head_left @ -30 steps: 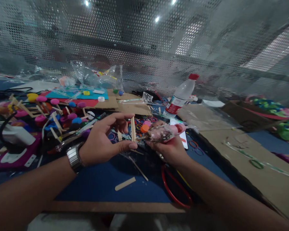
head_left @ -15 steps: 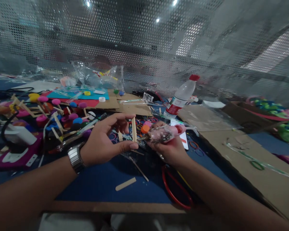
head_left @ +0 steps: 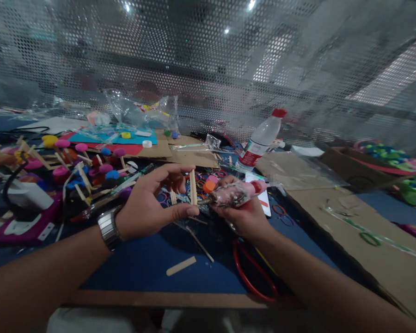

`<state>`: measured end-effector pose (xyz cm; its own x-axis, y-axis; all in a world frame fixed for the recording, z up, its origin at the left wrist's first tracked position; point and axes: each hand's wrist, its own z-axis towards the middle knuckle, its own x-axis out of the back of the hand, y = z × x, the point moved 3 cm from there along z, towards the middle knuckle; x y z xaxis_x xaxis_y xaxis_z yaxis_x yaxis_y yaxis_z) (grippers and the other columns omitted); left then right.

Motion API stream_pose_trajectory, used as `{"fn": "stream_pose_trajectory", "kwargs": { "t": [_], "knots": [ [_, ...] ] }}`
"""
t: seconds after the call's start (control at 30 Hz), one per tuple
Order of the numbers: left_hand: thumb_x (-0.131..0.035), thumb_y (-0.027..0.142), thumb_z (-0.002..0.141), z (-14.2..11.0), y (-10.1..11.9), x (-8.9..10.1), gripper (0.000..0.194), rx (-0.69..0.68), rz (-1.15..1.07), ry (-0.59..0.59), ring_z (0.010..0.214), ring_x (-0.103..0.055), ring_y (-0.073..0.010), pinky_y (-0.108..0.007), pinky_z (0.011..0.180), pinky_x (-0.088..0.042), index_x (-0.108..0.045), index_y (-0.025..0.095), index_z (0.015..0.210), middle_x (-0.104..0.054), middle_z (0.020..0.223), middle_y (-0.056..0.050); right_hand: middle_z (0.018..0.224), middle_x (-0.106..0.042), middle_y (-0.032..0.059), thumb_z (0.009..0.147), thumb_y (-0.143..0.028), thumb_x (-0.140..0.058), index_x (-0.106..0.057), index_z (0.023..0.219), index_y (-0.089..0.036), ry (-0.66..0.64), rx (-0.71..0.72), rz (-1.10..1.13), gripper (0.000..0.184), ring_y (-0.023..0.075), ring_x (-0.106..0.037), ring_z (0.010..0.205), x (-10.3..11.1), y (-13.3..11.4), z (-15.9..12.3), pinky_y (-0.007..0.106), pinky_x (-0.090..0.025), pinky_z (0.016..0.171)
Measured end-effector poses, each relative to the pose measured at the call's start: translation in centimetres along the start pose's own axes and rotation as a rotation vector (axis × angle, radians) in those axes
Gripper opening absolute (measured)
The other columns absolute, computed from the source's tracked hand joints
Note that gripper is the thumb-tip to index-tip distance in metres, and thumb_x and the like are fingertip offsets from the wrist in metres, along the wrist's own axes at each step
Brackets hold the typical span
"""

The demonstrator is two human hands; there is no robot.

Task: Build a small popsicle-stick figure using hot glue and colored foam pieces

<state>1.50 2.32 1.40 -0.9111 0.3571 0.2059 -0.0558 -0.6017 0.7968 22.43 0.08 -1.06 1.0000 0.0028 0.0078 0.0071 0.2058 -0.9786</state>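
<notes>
Between the thumb and fingers of my left hand [head_left: 149, 201] stand wooden craft sticks [head_left: 193, 187], gripped at their two ends and upright. My right hand [head_left: 244, 215] is wrapped round a pink glue gun [head_left: 234, 193], its body covered in crinkled clear film. The metal nozzle points left and is at the lower end of the sticks; whether it touches them I cannot tell. Below my hands a single craft stick [head_left: 181, 266] lies on the blue table, with a thin stick [head_left: 201, 245] above it. Red-handled scissors [head_left: 253, 273] lie under my right forearm.
Colourful bottle caps and stick pieces [head_left: 86, 171] crowd the left, beside a purple-and-white device [head_left: 27, 222]. A red-capped plastic bottle [head_left: 260, 141] stands tilted behind my right hand. Cardboard [head_left: 360, 222] covers the right side. A perforated metal screen [head_left: 194, 60] rises behind the table.
Almost nothing differs. Both hands hold the same places, with the glue gun's nozzle still by the lower end of the craft sticks.
</notes>
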Motion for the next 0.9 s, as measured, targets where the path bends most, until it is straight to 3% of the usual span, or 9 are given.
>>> {"fn": "stream_pose_trajectory", "kwargs": {
  "t": [0.9],
  "knots": [
    [-0.089, 0.036, 0.073, -0.03, 0.11, 0.03, 0.064, -0.023, 0.035, -0.028, 0.082, -0.059, -0.0175, -0.031, 0.075, -0.050, -0.066, 0.022, 0.131, -0.063, 0.088, -0.003, 0.071, -0.058, -0.0044, 0.053, -0.014, -0.071, -0.054, 0.081, -0.026, 0.004, -0.006, 0.011, 0.035, 0.0139, -0.045, 0.059, 0.18, 0.25, -0.07, 0.029, -0.036, 0.057]
  ]
}}
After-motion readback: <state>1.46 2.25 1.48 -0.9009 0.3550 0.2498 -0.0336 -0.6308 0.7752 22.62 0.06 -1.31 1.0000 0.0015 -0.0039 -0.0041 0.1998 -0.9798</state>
